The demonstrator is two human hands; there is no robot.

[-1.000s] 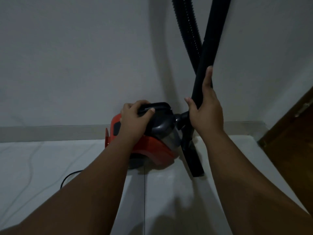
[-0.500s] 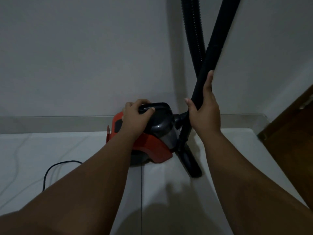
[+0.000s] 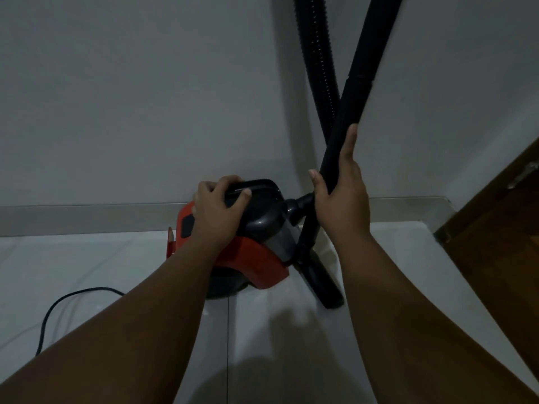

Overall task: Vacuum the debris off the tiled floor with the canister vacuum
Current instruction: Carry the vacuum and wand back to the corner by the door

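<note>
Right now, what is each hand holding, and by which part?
The left hand grips the canister vacuum by its black top handle; the right hand holds the wand on its lower shaft.

Dim, murky light; wide-angle edge distortion

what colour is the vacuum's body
Orange-red body, dark grey top; clearest in the head view.

Both forearms outstretched, left hand [image 3: 217,212] gripping handle [image 3: 258,184], right hand [image 3: 344,199] clasping wand [image 3: 354,91]
</note>
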